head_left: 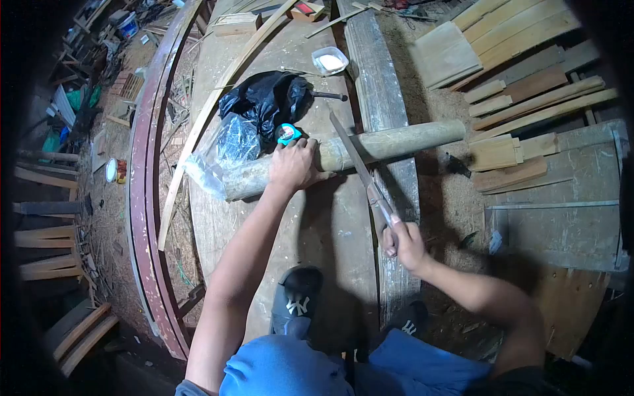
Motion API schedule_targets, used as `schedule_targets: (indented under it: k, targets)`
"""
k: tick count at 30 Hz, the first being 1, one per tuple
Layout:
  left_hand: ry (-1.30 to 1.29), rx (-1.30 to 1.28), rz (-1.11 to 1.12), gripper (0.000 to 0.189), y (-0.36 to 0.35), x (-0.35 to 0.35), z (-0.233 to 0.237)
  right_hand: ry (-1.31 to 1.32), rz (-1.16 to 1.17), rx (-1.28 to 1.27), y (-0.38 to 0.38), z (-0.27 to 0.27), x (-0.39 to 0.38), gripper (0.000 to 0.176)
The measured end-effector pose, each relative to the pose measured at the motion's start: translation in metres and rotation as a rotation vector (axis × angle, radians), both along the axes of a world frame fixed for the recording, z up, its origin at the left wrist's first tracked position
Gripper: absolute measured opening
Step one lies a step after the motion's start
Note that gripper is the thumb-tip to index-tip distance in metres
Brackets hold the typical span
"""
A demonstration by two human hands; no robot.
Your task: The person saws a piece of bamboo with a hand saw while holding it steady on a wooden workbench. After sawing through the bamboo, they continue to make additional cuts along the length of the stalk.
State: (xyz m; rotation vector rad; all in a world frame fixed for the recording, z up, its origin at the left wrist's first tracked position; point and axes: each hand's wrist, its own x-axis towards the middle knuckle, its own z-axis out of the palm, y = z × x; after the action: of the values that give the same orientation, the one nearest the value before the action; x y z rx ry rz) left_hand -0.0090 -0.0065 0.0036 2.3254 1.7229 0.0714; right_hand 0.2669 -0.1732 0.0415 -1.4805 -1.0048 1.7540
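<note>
A thick round bamboo pole (403, 140) lies across the bench, slanting slightly up to the right. My left hand (295, 164) is closed over its left part, pressing from above. In my right hand (405, 244) is a handsaw (354, 156), gripped by the handle, with the blade crossing the top of the pole to the right of my left hand. Whether the teeth are in the wood cannot be made out. A turquoise tape measure (287, 134) sits just beyond my left knuckles. Next to it are a black plastic bag (264, 99) and clear plastic (234, 142).
My shoes (298, 300) stand on the bench boards (228, 247). A white tub (329, 61) and a dark rod (329, 96) lie beyond the pole. A long wooden strip (177, 198) runs along the left. Cut boards (492, 153) are stacked at the right.
</note>
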Motion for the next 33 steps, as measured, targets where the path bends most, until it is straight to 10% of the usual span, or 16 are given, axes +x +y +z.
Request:
schedule_targets:
  k: [33]
  targets:
    - [0.044, 0.049, 0.03, 0.079, 0.007, 0.015, -0.004, -0.299, -0.217, 0.284, 0.034, -0.026, -0.048, 0.065]
